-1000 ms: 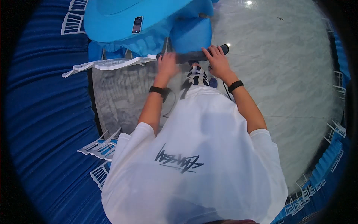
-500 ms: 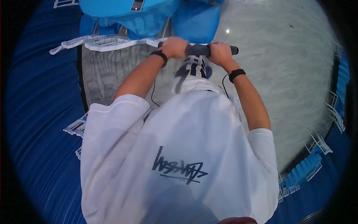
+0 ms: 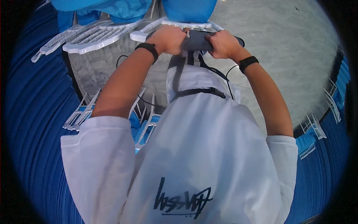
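Observation:
A dark grey, bar-like object (image 3: pixel 196 42) is held crosswise in front of me, out at arm's length. My left hand (image 3: pixel 170 39) is closed round its left part, and my right hand (image 3: pixel 225 44) grips it nearer the right end. The bar's exact kind is unclear; its rounded right tip sticks out past my right hand. Black bands circle both wrists, the left band (image 3: pixel 148 50) and the right band (image 3: pixel 248 64). Thin black cables run from near the wrists toward my body. A black strap (image 3: pixel 195 91) with a buckle crosses my white clothing at the waist.
White slatted chairs (image 3: pixel 99 36) and a blue-covered seat (image 3: pixel 188 10) stand just ahead, beside a blue-draped table (image 3: pixel 123 7). More white chairs (image 3: pixel 84 112) are at the left, others (image 3: pixel 313 126) far right. Dark blue drapes (image 3: pixel 35 138) hang along the sides. The floor (image 3: pixel 287 52) is grey.
My hands, still on the bar, appear slightly higher in view. The bar looks broader between them. The view has shifted: the phone on the table is gone from sight, and more chairs show at left.

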The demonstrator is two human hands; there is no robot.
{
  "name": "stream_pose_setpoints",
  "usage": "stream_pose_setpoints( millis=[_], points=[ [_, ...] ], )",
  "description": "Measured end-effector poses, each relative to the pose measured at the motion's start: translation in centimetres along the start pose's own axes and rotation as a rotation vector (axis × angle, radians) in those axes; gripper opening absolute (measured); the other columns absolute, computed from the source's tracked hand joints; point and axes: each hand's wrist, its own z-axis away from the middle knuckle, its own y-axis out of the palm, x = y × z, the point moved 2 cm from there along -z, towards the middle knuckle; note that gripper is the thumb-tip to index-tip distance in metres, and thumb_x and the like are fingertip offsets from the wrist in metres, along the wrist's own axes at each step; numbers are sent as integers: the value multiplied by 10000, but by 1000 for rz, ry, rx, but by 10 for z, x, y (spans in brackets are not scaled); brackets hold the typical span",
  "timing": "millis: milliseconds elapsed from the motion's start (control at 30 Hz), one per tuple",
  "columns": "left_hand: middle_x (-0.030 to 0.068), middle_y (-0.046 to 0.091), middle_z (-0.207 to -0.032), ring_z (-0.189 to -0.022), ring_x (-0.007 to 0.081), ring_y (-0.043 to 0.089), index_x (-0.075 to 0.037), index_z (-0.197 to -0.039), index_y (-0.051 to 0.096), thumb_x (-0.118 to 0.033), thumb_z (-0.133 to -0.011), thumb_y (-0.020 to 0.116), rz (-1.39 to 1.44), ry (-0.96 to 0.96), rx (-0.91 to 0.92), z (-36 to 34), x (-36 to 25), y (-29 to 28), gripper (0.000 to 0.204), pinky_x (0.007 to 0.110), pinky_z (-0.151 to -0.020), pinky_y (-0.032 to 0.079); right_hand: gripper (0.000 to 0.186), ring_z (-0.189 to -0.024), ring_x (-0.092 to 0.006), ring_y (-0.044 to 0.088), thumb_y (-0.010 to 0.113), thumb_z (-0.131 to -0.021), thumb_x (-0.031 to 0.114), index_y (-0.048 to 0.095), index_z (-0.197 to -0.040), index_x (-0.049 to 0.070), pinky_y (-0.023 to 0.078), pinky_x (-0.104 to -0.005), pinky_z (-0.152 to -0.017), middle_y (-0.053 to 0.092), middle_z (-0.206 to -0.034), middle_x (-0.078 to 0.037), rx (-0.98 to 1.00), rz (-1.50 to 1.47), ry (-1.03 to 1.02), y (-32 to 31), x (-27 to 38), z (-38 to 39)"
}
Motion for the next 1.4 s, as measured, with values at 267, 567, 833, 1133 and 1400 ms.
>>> stream_pose_setpoints(
  millis=[267, 567, 833, 1133, 1400],
  points=[
    [183, 746, -989, -925, 382, 739, -52, -913, 766, -280, -671, 760, -36, 5, 78, 4, -1, -9, 332, 498, -798, 605, 356, -788, -392, 717, 727, -670, 282, 696, -938, 49, 584, -486, -729, 734, -859, -156, -135, -59, 9, -9, 11, 9],
    [187, 734, -965, -894, 381, 736, -46, -896, 752, -288, -702, 720, -60, 23, -34, 4, -1, -2, 312, 482, -755, 598, 373, -778, -364, 706, 735, -649, 291, 674, -940, 67, 582, -461, -676, 716, -863, -123, -203, -9, 31, -8, 11, 11],
    [184, 737, -930, -890, 391, 735, -44, -924, 749, -275, -672, 728, -68, 32, -50, 3, -1, -5, 344, 495, -767, 594, 368, -780, -365, 704, 743, -661, 310, 687, -932, 68, 581, -459, -692, 715, -867, -116, -248, -11, 38, -6, 9, 13],
    [165, 764, -856, -836, 366, 752, -63, -839, 776, -265, -652, 768, -68, 20, -113, 5, -2, -1, 275, 464, -724, 606, 466, -799, -359, 739, 761, -743, 425, 712, -1024, 57, 594, -458, -698, 728, -887, -153, -222, 51, 51, -7, 12, 13],
    [195, 748, -840, -805, 397, 745, -47, -889, 741, -287, -659, 760, -53, 54, -69, 7, -4, -10, 333, 489, -717, 603, 492, -765, -377, 734, 757, -741, 455, 702, -1014, 49, 596, -481, -670, 728, -880, -166, -119, 65, 142, -12, 12, 10]
  ],
)
